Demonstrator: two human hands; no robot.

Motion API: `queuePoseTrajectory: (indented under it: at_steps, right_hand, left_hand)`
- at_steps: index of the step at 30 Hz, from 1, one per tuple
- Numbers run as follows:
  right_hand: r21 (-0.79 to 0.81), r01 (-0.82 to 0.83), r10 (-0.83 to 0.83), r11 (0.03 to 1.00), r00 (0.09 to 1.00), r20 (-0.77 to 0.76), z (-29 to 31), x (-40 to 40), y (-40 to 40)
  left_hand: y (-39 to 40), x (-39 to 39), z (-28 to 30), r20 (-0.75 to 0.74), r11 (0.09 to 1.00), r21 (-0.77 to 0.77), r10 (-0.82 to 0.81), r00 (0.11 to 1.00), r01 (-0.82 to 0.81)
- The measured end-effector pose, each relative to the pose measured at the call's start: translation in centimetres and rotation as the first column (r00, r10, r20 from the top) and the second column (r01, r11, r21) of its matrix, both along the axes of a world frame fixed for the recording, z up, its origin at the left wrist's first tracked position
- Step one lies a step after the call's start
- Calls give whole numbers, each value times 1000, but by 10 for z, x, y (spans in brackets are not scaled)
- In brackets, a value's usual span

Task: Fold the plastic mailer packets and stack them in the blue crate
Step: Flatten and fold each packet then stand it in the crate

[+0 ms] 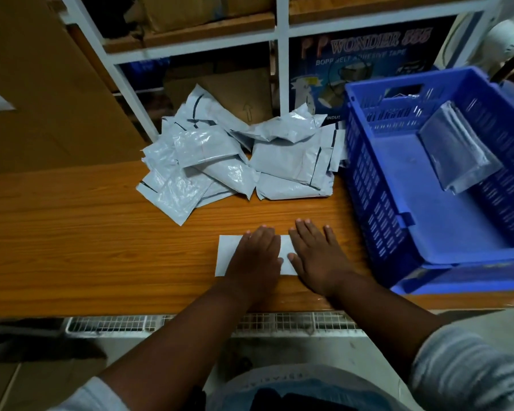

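Head view: mailer (pixel 228 253) mostly under hands.

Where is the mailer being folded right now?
In the head view, the mailer lies flat on the table near its front edge, pressed under the left hand and right hand, left of the crate.

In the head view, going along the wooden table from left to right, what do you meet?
Loose pile of mailer packets → left hand pressing flat on the white packet → right hand on the same packet → blue crate, with folded packets inside.
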State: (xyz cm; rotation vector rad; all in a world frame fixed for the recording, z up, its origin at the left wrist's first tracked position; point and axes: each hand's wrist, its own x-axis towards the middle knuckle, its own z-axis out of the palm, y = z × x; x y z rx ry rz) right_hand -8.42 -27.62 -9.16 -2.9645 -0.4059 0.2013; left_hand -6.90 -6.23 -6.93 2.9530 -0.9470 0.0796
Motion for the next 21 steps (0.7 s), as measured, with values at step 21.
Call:
queuePoseTrajectory:
  at_steps: [21]
  right_hand:
    - [-154,-102,117,983,989,92,27,22,22]
  left_hand:
    - [-4,8,-33,-69,998,-44,-51,996,48]
